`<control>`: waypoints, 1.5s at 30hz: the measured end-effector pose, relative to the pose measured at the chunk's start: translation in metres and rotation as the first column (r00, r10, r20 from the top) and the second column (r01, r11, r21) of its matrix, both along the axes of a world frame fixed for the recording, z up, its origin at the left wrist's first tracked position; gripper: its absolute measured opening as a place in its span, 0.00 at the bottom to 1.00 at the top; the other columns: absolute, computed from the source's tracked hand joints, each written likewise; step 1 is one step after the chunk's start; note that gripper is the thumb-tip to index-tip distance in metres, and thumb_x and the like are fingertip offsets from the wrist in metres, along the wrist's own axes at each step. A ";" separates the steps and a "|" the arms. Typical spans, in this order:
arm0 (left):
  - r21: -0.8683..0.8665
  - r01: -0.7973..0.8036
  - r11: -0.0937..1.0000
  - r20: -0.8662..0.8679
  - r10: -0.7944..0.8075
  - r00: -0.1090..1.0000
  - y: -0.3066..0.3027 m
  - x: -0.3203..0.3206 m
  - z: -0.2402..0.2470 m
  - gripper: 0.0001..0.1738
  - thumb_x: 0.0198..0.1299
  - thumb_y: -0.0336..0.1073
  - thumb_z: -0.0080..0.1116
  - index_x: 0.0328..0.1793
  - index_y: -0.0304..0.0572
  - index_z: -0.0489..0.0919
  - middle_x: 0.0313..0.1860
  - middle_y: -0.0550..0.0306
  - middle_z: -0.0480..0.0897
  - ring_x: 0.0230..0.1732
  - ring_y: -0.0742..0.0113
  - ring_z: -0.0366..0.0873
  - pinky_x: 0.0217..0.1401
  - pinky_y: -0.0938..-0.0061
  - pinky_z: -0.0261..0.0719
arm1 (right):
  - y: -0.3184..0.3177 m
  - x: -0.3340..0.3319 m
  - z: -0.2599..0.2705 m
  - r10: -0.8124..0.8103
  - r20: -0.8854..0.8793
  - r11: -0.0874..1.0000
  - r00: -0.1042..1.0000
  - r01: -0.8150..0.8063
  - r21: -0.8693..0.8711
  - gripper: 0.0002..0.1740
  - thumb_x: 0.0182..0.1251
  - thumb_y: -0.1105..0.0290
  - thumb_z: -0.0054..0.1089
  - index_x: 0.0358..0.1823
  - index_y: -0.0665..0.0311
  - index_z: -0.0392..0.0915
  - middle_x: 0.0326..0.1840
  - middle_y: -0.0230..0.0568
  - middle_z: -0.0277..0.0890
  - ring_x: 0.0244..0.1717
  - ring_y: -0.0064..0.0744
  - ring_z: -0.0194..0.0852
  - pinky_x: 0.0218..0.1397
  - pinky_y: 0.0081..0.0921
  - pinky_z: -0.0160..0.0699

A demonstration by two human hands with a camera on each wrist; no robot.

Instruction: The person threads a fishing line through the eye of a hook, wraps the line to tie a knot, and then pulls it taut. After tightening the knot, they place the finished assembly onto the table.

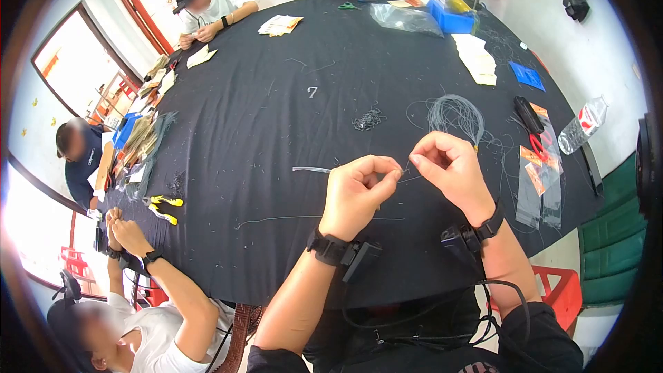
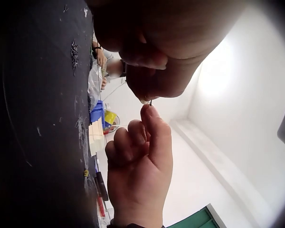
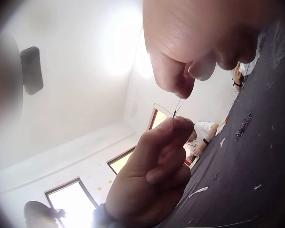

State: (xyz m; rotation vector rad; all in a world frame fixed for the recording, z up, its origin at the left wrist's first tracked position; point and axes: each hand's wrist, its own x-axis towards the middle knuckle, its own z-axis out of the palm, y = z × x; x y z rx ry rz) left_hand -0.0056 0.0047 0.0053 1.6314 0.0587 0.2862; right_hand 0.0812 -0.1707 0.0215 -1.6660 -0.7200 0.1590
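Note:
Above the black cloth, my left hand [image 1: 356, 192] pinches a tiny dark hook-like piece [image 3: 175, 114] between thumb and forefinger. My right hand [image 1: 452, 169] is close beside it, thumb and forefinger pinching a thin line [image 3: 180, 102] that runs to that piece. In the right wrist view a small gap separates the fingertips of the two hands; in the left wrist view they nearly meet. A clear strip [image 1: 311, 169] lies left of my left hand, and a long thin line [image 1: 297, 217] stretches across the cloth below.
A coil of grey line [image 1: 456, 119] and a dark pile of small pieces [image 1: 369, 119] lie beyond my hands. Scissors [image 1: 537, 146], plastic packets [image 1: 530, 186] and a bottle [image 1: 583, 126] stand or lie at right. Yellow-handled pliers [image 1: 164, 208] are at left. Other people sit around the table.

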 end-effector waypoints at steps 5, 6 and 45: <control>-0.058 -0.003 0.998 -0.039 0.000 0.999 -0.001 -0.002 0.006 0.05 0.62 0.28 0.63 0.40 0.34 0.84 0.41 0.62 0.85 0.23 0.87 0.71 0.21 0.88 0.67 | 0.001 0.002 -0.005 0.038 -0.091 0.999 0.995 -0.039 -0.015 0.06 0.67 0.69 0.66 0.35 0.64 0.81 0.26 0.19 0.74 0.26 0.06 0.64 0.28 0.10 0.61; -0.074 -0.010 0.997 -0.031 0.008 0.999 0.000 -0.002 0.006 0.05 0.62 0.28 0.63 0.40 0.34 0.84 0.41 0.61 0.85 0.24 0.86 0.72 0.21 0.88 0.67 | 0.002 0.002 -0.006 0.054 -0.123 0.999 0.991 -0.054 0.008 0.06 0.67 0.70 0.66 0.35 0.64 0.81 0.26 0.20 0.74 0.26 0.06 0.65 0.29 0.10 0.62; 0.263 -0.028 0.964 0.156 -0.014 0.988 0.001 0.002 -0.003 0.04 0.56 0.24 0.62 0.37 0.33 0.85 0.41 0.55 0.88 0.37 0.76 0.81 0.41 0.80 0.78 | 0.005 -0.006 0.000 0.015 0.023 1.000 1.000 -0.015 -0.002 0.02 0.64 0.78 0.66 0.37 0.67 0.83 0.28 0.24 0.78 0.29 0.09 0.70 0.31 0.10 0.66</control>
